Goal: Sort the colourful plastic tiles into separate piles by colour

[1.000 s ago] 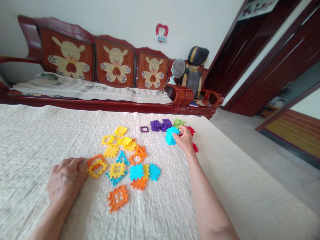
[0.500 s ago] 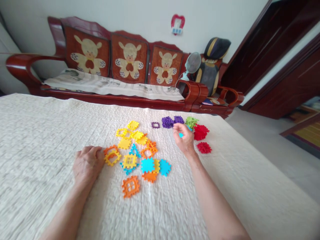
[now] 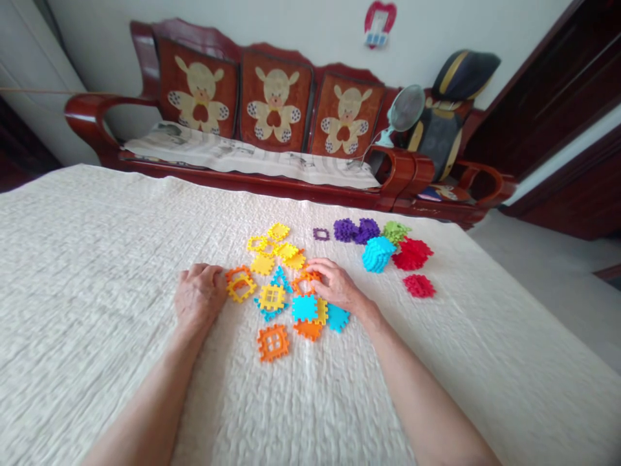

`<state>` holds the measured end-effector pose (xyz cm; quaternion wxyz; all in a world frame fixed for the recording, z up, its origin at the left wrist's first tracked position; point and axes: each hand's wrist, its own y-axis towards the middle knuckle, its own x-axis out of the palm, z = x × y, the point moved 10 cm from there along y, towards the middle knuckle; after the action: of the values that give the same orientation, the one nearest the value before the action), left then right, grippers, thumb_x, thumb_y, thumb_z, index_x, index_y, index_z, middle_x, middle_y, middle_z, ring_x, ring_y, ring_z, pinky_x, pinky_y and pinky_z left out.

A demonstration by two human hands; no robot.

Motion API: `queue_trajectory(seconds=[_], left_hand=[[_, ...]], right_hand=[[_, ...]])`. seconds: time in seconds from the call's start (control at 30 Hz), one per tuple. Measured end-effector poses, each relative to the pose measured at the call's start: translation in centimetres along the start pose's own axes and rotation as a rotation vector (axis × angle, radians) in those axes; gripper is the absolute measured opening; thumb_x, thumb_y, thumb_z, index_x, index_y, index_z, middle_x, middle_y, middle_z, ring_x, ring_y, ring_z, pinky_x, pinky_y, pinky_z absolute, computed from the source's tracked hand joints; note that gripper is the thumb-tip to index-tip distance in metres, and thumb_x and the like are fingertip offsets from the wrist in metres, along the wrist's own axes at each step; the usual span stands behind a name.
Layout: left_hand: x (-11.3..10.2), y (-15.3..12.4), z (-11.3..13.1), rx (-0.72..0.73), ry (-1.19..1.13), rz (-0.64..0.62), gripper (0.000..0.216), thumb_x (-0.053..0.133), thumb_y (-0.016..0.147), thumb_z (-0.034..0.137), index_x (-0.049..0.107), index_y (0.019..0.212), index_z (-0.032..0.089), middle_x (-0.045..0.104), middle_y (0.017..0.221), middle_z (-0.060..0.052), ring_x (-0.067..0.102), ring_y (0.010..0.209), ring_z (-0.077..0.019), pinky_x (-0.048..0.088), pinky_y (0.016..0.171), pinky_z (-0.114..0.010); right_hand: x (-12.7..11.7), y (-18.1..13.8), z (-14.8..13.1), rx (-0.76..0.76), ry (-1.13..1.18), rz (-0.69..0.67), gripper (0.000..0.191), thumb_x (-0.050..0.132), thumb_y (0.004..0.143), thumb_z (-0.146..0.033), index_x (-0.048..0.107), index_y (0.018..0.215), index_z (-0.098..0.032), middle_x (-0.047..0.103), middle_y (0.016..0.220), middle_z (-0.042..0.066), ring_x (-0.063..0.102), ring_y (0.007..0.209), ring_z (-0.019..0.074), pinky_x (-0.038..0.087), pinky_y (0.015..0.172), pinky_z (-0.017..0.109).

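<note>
My left hand rests on the white quilted cloth with its fingers curled in, beside an orange and a yellow frame piece. No piece shows in it, though its palm is hidden. My right hand is over the orange frame piece, thumb and fingers apart at its edge. Around them lie loose plastic pieces with toothed edges: a yellow window piece, a blue triangle, a flat blue square, another blue square and an orange window piece. Several yellow pieces lie farther back.
Sorted piles stand at the back right: blue, purple, green and red, with a smaller red pile nearer. One purple frame lies apart. Beyond the cloth stands a wooden sofa with a small fan.
My right hand has moved left and nearer, from the blue pile to the orange pieces. The blue pile now shows fully. My left hand stays by the orange and yellow frames; the view has shifted.
</note>
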<state>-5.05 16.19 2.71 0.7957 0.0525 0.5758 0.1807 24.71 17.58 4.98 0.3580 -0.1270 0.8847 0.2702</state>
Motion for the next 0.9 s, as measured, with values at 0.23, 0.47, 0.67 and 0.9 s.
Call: queue_trajectory(seconds=[0.23,0.47,0.67,0.9], left_hand=[[0.1,0.0,-0.1,0.004,-0.002,0.008,0.038,0.041,0.086,0.027,0.075,0.103,0.019,0.067,0.113,-0.011,0.057,0.1,-0.0266,0.046,0.089,-0.038],[0.2,0.0,-0.3,-0.017,0.001,0.003,0.039,0.041,0.087,0.027,0.075,0.103,0.02,0.067,0.114,-0.01,0.056,0.101,-0.0269,0.046,0.088,-0.038],[0.4,0.1,-0.2,0.013,0.011,-0.007,0.041,0.037,0.089,0.028,0.075,0.102,0.019,0.067,0.113,-0.01,0.057,0.102,-0.0262,0.044,0.091,-0.038],[0.1,0.0,0.1,-0.001,0.009,-0.009,0.041,0.037,0.089,0.027,0.075,0.103,0.019,0.067,0.114,-0.011,0.056,0.1,-0.0272,0.046,0.089,-0.04]], right_hand=[[0.2,-0.7,-4.7,0.0,-0.038,-0.308,0.039,0.078,0.068,-0.026,0.067,0.106,-0.024,0.064,0.107,0.004,0.061,0.099,0.0209,0.049,0.088,0.034],[2.9,-1.8,-5.7,0.038,-0.094,-0.473,0.044,0.079,0.066,-0.024,0.066,0.108,-0.023,0.063,0.106,0.005,0.061,0.095,0.0215,0.049,0.085,0.034],[1.3,-1.1,-4.2,0.14,0.261,-0.426,0.046,0.077,0.069,-0.031,0.064,0.113,-0.023,0.065,0.114,0.003,0.062,0.101,0.0181,0.051,0.086,0.03],[0.7,-1.5,-0.9,0.426,0.698,-0.353,0.041,0.076,0.072,-0.044,0.064,0.103,-0.02,0.07,0.101,0.002,0.067,0.092,0.0162,0.054,0.083,0.03]])
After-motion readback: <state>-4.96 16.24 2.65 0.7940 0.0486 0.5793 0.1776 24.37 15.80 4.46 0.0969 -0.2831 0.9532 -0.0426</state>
